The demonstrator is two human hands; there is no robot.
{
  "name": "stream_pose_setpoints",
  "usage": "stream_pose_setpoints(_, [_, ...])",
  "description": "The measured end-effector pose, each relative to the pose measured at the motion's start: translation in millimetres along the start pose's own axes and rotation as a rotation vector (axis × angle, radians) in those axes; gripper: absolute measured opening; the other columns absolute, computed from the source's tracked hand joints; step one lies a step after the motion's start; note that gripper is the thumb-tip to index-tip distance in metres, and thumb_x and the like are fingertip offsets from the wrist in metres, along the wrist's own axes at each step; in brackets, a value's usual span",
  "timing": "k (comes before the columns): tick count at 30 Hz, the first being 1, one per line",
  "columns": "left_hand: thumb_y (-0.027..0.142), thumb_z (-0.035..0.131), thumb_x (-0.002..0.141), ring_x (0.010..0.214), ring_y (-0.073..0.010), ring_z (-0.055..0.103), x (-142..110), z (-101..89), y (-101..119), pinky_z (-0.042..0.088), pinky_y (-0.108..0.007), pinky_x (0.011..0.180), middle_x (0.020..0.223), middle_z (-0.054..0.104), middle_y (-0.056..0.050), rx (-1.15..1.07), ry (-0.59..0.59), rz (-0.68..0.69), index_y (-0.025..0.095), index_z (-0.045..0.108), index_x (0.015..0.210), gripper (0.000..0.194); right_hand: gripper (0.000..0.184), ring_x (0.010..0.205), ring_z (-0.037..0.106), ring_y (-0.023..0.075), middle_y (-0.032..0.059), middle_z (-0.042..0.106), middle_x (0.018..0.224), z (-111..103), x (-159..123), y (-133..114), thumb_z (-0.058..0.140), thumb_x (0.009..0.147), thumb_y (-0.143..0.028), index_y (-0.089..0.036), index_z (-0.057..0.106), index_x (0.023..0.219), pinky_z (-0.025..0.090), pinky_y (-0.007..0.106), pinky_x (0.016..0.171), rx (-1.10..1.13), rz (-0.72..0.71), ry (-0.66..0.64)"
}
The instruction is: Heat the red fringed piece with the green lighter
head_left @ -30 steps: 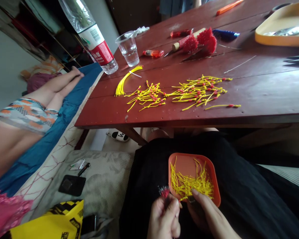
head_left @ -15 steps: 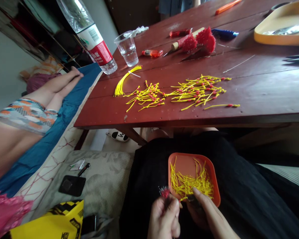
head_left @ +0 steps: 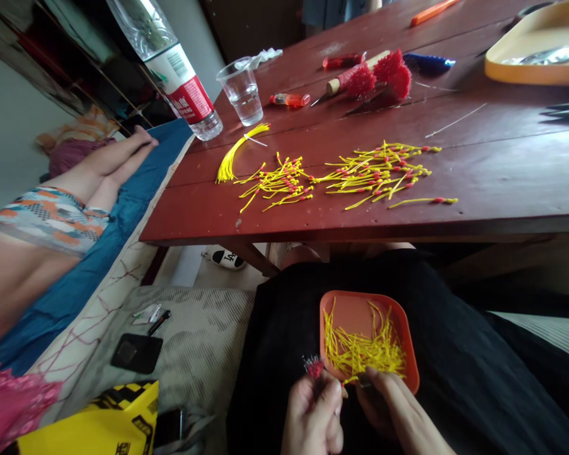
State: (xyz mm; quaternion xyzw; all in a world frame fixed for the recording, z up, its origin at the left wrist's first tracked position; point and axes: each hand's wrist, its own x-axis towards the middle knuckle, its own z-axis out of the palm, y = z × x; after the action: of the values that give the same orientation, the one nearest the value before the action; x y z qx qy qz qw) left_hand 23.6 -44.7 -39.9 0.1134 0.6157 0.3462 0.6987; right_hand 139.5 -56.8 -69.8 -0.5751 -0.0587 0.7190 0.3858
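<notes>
Over my lap, my left hand (head_left: pixel 313 411) is closed round a red bundle (head_left: pixel 313 366) with fine pale bristly tips; most of it is hidden in the fingers. Beside it, my right hand (head_left: pixel 393 395) is bent round a small dark tool, mostly covered, whose kind I cannot make out. A short yellow cord (head_left: pixel 351 380) spans the gap between the two hands. Just beyond them, an orange tray (head_left: pixel 410 341) rests on my lap, holding many loose yellow cords (head_left: pixel 365 351). My right fingers overlap its near edge.
On the red-brown table (head_left: pixel 497 183) lie yellow cords with red beads (head_left: pixel 379 170), a tied cord bunch (head_left: pixel 234 155), red bristly bundles (head_left: pixel 391 76), a water cup (head_left: pixel 244 95) and a bottle (head_left: pixel 189 95). Another person (head_left: pixel 52 215) lies at left. A yellow bag (head_left: pixel 90 423) is nearby.
My right thumb and fingers have drawn in closer round the dark tool beside the yellow cord. My left hand stays put with the red bundle.
</notes>
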Motion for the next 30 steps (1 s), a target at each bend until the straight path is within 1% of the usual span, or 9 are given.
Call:
stream_pose_setpoints(2, [0.051, 0.077, 0.046, 0.031, 0.0026, 0.016, 0.2, -0.4, -0.3, 0.008, -0.018, 0.036, 0.042, 0.038, 0.011, 0.001, -0.004, 0.000, 0.014, 0.053, 0.058, 0.046, 0.045, 0.058, 0.039, 0.0133, -0.0046, 0.045, 0.055, 1.0, -0.6, -1.3, 0.065, 0.057, -0.061, -0.018, 0.053, 0.054, 0.037, 0.023, 0.055, 0.008, -0.015, 0.008])
stream_pose_setpoints(7, [0.051, 0.077, 0.045, 0.031, 0.0026, 0.016, 0.2, -0.2, 0.1, 0.008, -0.018, 0.036, 0.042, 0.039, 0.010, 0.003, -0.002, -0.009, 0.014, 0.053, 0.058, 0.046, 0.040, 0.052, 0.037, 0.0127, -0.0051, 0.045, 0.049, 0.2, 0.3, -0.6, 0.061, 0.065, -0.057, -0.019, 0.052, 0.055, 0.033, 0.025, 0.050, -0.090, 0.022, 0.013])
stream_pose_setpoints(10, [0.050, 0.077, 0.046, 0.031, 0.0026, 0.017, 0.3, -0.5, -0.2, 0.008, -0.018, 0.036, 0.042, 0.039, 0.010, 0.008, 0.003, -0.009, 0.014, 0.052, 0.058, 0.045, 0.042, 0.053, 0.037, 0.0132, -0.0051, 0.043, 0.052, 0.7, 1.0, 1.4, 0.061, 0.062, -0.059, -0.020, 0.050, 0.055, 0.034, 0.024, 0.050, -0.061, -0.004, 0.039])
stream_pose_setpoints(13, [0.051, 0.076, 0.046, 0.031, 0.0023, 0.017, 1.0, -1.3, -1.5, 0.008, -0.018, 0.036, 0.042, 0.039, 0.010, 0.012, 0.008, -0.007, 0.014, 0.052, 0.059, 0.046, 0.045, 0.053, 0.036, 0.0135, -0.0050, 0.041, 0.051, 0.9, 1.6, 2.8, 0.060, 0.059, -0.064, -0.020, 0.049, 0.054, 0.034, 0.024, 0.048, -0.038, -0.041, 0.009])
stream_pose_setpoints(18, [0.051, 0.076, 0.047, 0.032, 0.0018, 0.018, 1.8, -2.2, -2.4, 0.008, -0.018, 0.037, 0.044, 0.039, 0.010, 0.019, 0.010, -0.006, 0.015, 0.052, 0.060, 0.046, 0.041, 0.056, 0.036, 0.0133, -0.0052, 0.041, 0.054, -0.2, 0.1, -0.4, 0.061, 0.064, -0.057, -0.020, 0.048, 0.055, 0.034, 0.024, 0.053, -0.050, 0.023, 0.002])
stream_pose_setpoints(21, [0.052, 0.075, 0.047, 0.032, 0.0015, 0.016, 1.8, -2.2, -1.7, 0.008, -0.018, 0.037, 0.041, 0.036, 0.011, 0.030, -0.007, -0.010, 0.015, 0.051, 0.059, 0.046, 0.039, 0.056, 0.037, 0.0138, -0.0049, 0.041, 0.054, -1.1, -0.2, -1.4, 0.059, 0.068, -0.054, -0.020, 0.048, 0.053, 0.035, 0.025, 0.055, -0.097, -0.050, -0.027])
stream_pose_setpoints(23, [0.052, 0.075, 0.048, 0.031, 0.0016, 0.015, 1.7, -2.0, -1.2, 0.008, -0.018, 0.036, 0.040, 0.034, 0.012, 0.025, -0.017, -0.012, 0.015, 0.051, 0.058, 0.046, 0.039, 0.056, 0.040, 0.0146, -0.0040, 0.043, 0.056, -2.2, 1.0, 0.6, 0.058, 0.068, -0.055, -0.019, 0.052, 0.056, 0.037, 0.026, 0.057, -0.124, -0.084, -0.006])
stream_pose_setpoints(25, [0.052, 0.075, 0.047, 0.031, 0.0018, 0.015, 1.6, -1.6, -0.7, 0.008, -0.018, 0.036, 0.041, 0.036, 0.011, 0.020, -0.017, -0.014, 0.015, 0.051, 0.058, 0.046, 0.039, 0.055, 0.042, 0.0153, -0.0032, 0.045, 0.057, -3.4, 2.9, 4.1, 0.057, 0.068, -0.057, -0.018, 0.056, 0.060, 0.038, 0.026, 0.057, -0.136, -0.098, 0.022])
stream_pose_setpoints(30, [0.052, 0.075, 0.048, 0.031, 0.0021, 0.015, 1.2, -0.4, 0.4, 0.008, -0.018, 0.036, 0.041, 0.035, 0.012, 0.030, -0.019, -0.013, 0.015, 0.051, 0.058, 0.046, 0.042, 0.053, 0.040, 0.0146, -0.0034, 0.046, 0.054, -5.0, 5.6, 12.8, 0.059, 0.065, -0.060, -0.019, 0.055, 0.059, 0.036, 0.025, 0.051, -0.050, -0.103, 0.009])
